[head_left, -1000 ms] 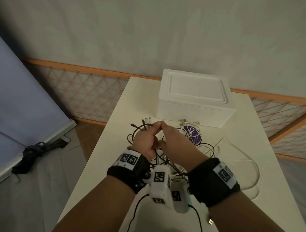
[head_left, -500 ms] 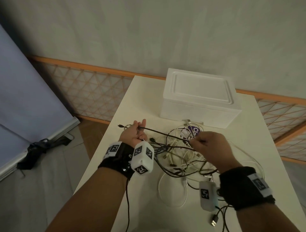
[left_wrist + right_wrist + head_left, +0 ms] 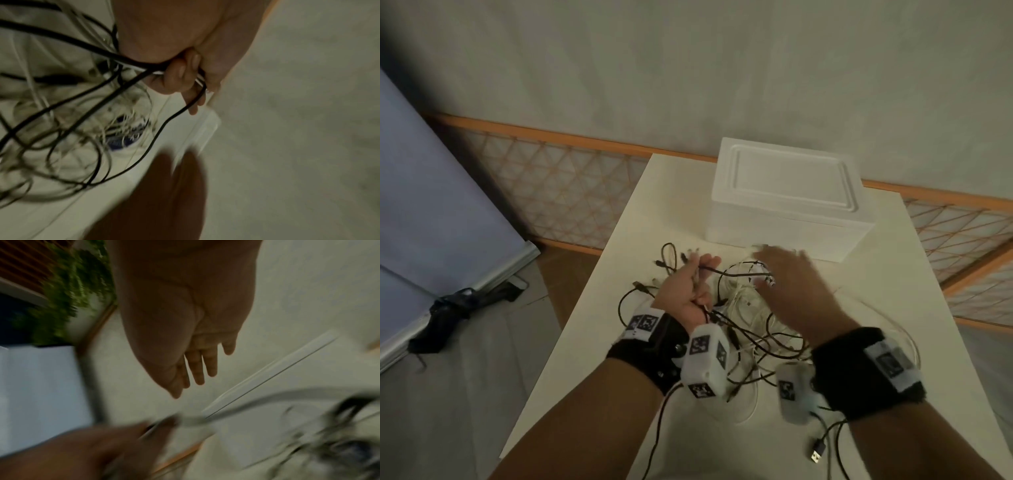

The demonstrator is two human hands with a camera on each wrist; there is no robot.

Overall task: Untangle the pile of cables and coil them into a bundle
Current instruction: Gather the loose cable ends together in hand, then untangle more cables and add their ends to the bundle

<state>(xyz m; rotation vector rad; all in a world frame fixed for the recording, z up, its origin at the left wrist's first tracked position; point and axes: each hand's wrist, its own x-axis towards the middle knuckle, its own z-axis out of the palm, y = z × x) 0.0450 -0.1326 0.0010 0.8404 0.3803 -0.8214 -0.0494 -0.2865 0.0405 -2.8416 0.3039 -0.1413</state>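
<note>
A tangle of black and white cables [image 3: 753, 325] lies on the cream table [image 3: 893, 308] in front of me. My left hand [image 3: 688, 287] grips a few black and white cables [image 3: 144, 71], its fingers curled round them; plug ends stick out beyond the fingertips. My right hand [image 3: 787, 274] hovers over the far side of the pile with fingers straight and spread, blurred, holding nothing [image 3: 197, 366]. A round purple-labelled item [image 3: 127, 134] lies under the cables, mostly hidden in the head view.
A white foam box [image 3: 787, 198] with its lid on stands at the back of the table, just beyond my right hand. A loose USB plug [image 3: 816, 452] lies near the front edge. The table's left edge drops to the floor.
My right hand has let go of the black cable it stretched and moved forward, open, over the pile. My left hand has drawn in toward the middle, still holding cables.
</note>
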